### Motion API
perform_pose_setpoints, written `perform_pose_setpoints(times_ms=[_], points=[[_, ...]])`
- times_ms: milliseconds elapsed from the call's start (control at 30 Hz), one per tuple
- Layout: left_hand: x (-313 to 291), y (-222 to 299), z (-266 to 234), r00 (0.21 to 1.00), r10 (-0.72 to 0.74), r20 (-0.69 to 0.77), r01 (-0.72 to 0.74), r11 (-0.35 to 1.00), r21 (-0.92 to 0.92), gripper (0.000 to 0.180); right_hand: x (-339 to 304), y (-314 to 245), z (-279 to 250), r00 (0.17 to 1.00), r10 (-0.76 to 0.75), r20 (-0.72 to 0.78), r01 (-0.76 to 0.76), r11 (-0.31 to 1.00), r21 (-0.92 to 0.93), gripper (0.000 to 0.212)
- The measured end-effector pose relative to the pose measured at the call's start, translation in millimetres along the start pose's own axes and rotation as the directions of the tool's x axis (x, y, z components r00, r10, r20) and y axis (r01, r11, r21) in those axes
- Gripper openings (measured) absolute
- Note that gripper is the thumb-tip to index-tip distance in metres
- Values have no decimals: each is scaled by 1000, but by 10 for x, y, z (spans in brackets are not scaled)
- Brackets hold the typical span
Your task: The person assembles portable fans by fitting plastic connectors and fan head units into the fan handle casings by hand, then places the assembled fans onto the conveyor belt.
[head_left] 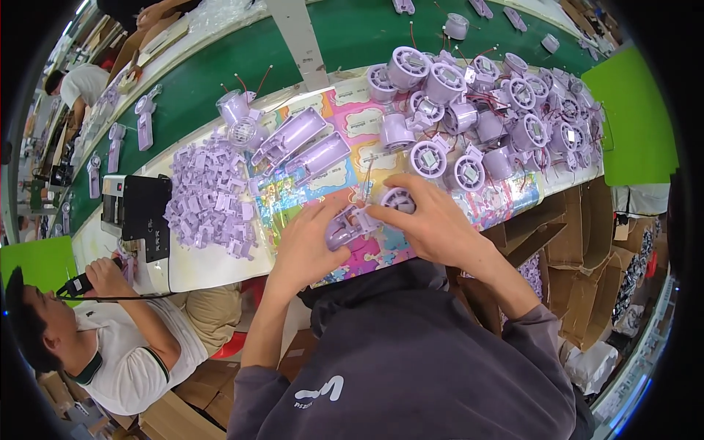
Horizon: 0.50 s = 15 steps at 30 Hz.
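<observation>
My left hand [306, 246] grips a lilac plastic handle shell [339, 233] at the table's near edge, thumb below and fingers over the top. My right hand [440, 224] is closed round a lilac round fan housing [397, 198], its ribbed end partly showing between the thumb and fingers. The two parts meet between my hands; whether they are joined is hidden by my fingers. Thin wires [367, 176] rise from that spot. Just beyond lie two long open handle shells [297, 132]. A heap of similar fan housings [469, 117] with red and black wires spreads to the right.
Small lilac plastic pieces [209, 194] are piled on the left beside a black boxy device [143, 213]. A green conveyor belt [198, 117] runs behind, with a metal post [299, 44] at its edge. A co-worker [125, 330] sits at left holding a black tool. Cardboard boxes [579, 235] stand right.
</observation>
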State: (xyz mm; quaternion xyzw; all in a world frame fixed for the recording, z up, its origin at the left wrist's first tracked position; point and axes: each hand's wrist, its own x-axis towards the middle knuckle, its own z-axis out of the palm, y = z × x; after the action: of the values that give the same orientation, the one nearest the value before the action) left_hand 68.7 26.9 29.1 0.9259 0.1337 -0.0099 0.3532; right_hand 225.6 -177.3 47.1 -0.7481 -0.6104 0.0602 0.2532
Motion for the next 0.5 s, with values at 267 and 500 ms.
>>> perform_pose_setpoints(times_ms=[267,500], points=[[76,85,-36,997,-19,77,32,985,-169,70,114,-11,-21,995,-87,54,90,995,-51,61],[108,83,-86,997,-70,15,70,914,-400,45,134,-117,0,988,-139,-61,125,973,-194,51]])
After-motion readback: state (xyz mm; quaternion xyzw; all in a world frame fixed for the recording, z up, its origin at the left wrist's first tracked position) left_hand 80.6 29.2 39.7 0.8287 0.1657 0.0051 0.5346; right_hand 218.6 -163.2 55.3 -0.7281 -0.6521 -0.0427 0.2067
